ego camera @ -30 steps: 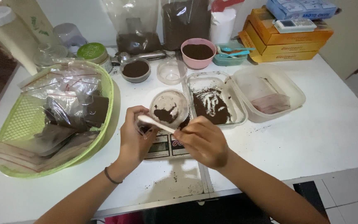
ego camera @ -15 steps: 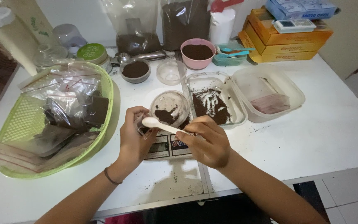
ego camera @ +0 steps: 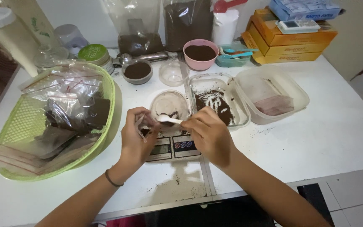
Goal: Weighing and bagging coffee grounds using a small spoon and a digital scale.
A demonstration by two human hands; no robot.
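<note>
I count one white table (ego camera: pixel 337 138), one green mesh basket (ego camera: pixel 17 126) at its left edge heaped with clear sachets, some already dark with powder, two large clear bags of brown powder (ego camera: pixel 188 23) standing against the back wall, two yellow cartons (ego camera: pixel 288 46) stacked at the far right with a blue box on top, and two clear rectangular tubs: the nearer tub (ego camera: pixel 217 101) dusted with powder, the other (ego camera: pixel 274 96) just beside it. One pink bowl (ego camera: pixel 200 54) and one small grey bowl (ego camera: pixel 137 70) both hold powder. One digital scale (ego camera: pixel 173 147) carries one round clear cup (ego camera: pixel 168 105). My left hand (ego camera: pixel 137 136) pinches a small clear sachet (ego camera: pixel 141 126) open just left of the cup; my right hand (ego camera: pixel 208 132) grips one white spoon (ego camera: pixel 168 120), its tip at the sachet's mouth. Half a second ago the spoon sat higher, over the cup; now it has dropped toward the sachet.
</note>
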